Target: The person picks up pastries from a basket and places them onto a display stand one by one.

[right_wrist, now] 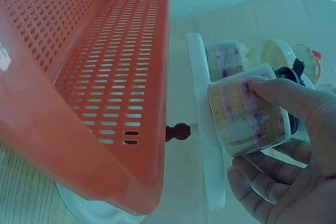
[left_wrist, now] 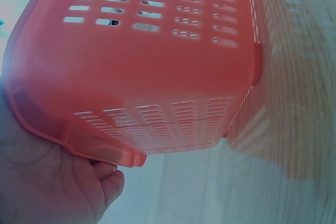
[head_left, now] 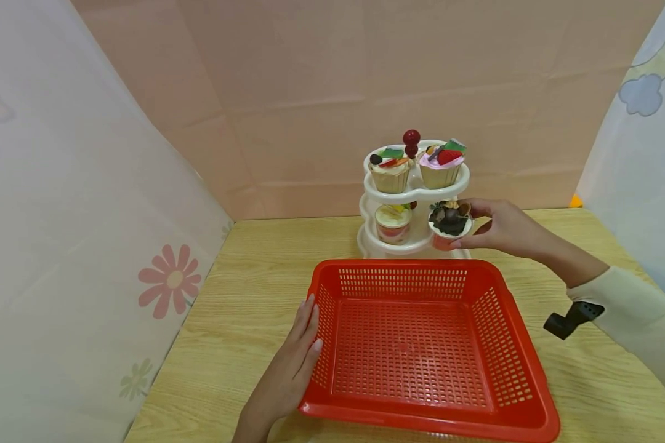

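Note:
At the cake stand's (head_left: 390, 249) lower visible tier, my right hand (head_left: 501, 227) grips a clear dessert cup (right_wrist: 249, 111) with thumb and fingers around its side. Dark chocolate pieces top this cup, and layered cake shows through its wall. Beside it on the same tier is another dessert cup (head_left: 392, 226) with a pale top. My left hand (head_left: 285, 363) rests against the left rim of a red plastic basket (head_left: 523, 344), its visible fingers fairly straight along it. In the left wrist view, the rim hides part of that hand. Nothing lies in the basket.
Two fruit-topped cupcakes, one cream (head_left: 390, 175) and one pink (head_left: 440, 169), stand on the top tier near a dark red knob (head_left: 412, 137). The basket stands on the wooden table (head_left: 244, 277) in front of the stand. A peach backdrop (head_left: 288, 123) hangs behind.

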A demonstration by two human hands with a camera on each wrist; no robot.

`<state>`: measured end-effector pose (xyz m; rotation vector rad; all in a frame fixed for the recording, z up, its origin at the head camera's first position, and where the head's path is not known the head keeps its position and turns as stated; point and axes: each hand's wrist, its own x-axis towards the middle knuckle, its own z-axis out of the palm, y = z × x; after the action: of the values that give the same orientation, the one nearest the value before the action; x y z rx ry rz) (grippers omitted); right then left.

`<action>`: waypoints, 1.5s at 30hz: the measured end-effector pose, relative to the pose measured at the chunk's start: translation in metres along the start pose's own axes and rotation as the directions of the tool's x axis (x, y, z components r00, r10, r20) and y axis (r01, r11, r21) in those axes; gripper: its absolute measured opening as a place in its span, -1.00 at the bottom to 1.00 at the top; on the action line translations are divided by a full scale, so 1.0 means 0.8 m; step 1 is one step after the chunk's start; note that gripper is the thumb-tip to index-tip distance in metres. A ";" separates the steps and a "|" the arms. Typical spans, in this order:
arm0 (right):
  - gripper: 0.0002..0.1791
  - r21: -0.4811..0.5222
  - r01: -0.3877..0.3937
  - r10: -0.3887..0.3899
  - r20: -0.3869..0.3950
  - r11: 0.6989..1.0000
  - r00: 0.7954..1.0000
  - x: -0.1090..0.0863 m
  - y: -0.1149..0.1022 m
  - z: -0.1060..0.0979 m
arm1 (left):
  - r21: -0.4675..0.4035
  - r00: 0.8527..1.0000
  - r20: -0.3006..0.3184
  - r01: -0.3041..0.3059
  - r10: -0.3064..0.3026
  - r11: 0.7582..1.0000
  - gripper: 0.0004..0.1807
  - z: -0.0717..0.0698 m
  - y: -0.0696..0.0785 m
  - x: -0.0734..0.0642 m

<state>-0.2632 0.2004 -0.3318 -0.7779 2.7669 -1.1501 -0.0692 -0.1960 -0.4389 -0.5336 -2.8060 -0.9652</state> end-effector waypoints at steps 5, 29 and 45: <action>-0.20 0.018 -0.008 0.008 0.001 1.000 1.000 0.007 0.006 -0.005 | -0.001 1.000 -0.004 -0.006 0.006 1.000 -0.38 -0.001 0.000 0.000; -0.34 0.032 -0.012 0.011 0.043 0.999 0.999 0.040 0.019 -0.016 | -0.011 1.000 0.004 0.013 -0.013 1.000 -0.37 -0.001 0.000 0.002; -0.37 0.050 -0.021 0.014 0.140 0.999 0.990 0.050 0.035 -0.018 | -0.010 1.000 0.014 0.006 -0.006 1.000 -0.38 0.001 -0.001 0.004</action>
<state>-0.3133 0.2080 -0.3347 -0.7951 2.6151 -1.1126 -0.0723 -0.1953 -0.4393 -0.5355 -2.8182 -0.9813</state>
